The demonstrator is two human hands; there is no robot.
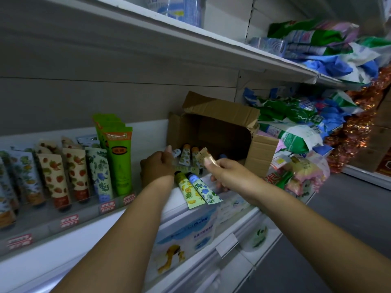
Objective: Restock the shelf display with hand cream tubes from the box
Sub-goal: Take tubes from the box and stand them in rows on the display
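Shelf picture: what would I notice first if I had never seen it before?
First you'd see two hands in the middle: the right hand pinches a tan tube in front of the open cardboard box, which lies on its side on the shelf, and the left hand reaches beside it. A yellow tube and a blue tube lie just below. Rows of bright standing tubes fill the left.

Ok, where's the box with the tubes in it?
In the head view the cardboard box lies on its side on the shelf, right of centre, behind the right hand holding a beige tube, between the green tubes and piled bags.
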